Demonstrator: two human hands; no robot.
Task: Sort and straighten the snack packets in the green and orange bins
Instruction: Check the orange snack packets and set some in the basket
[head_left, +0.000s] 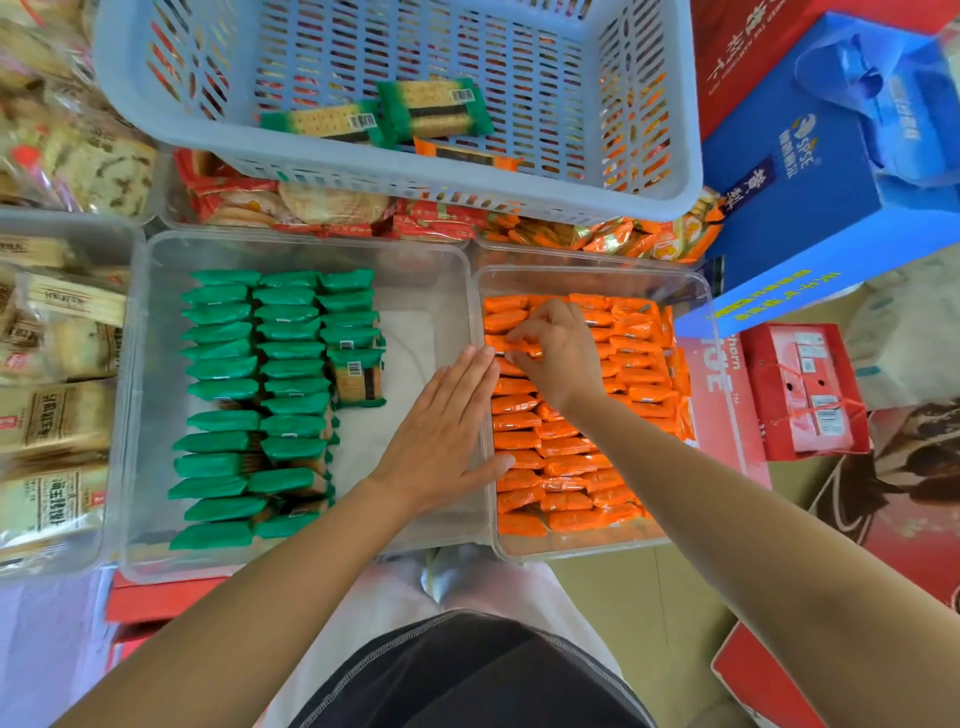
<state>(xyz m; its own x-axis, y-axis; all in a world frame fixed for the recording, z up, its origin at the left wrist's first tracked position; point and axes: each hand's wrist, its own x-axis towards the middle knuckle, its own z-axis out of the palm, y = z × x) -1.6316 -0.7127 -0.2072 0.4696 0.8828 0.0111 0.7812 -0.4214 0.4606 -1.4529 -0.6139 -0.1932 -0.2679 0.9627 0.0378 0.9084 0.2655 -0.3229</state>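
Note:
Two clear plastic bins stand side by side. The left bin (415, 270) holds green snack packets (291, 369) stood on edge in three rows, with one green packet (357, 378) lying flat beside them. The right bin (696, 291) is packed with orange snack packets (571, 457) in rows. My left hand (447, 436) lies flat with straight fingers across the wall between the bins, its thumb touching the orange packets. My right hand (553, 353) is inside the right bin, its fingertips pinching an orange packet (506, 344) near the far left corner.
A pale blue slotted basket (363, 171) sits behind the bins with two green packets (434, 109) and an orange packet (465, 156) in it. Bins of other snacks stand at left (57, 415). Blue (810, 208) and red (805, 389) gift boxes crowd the right side.

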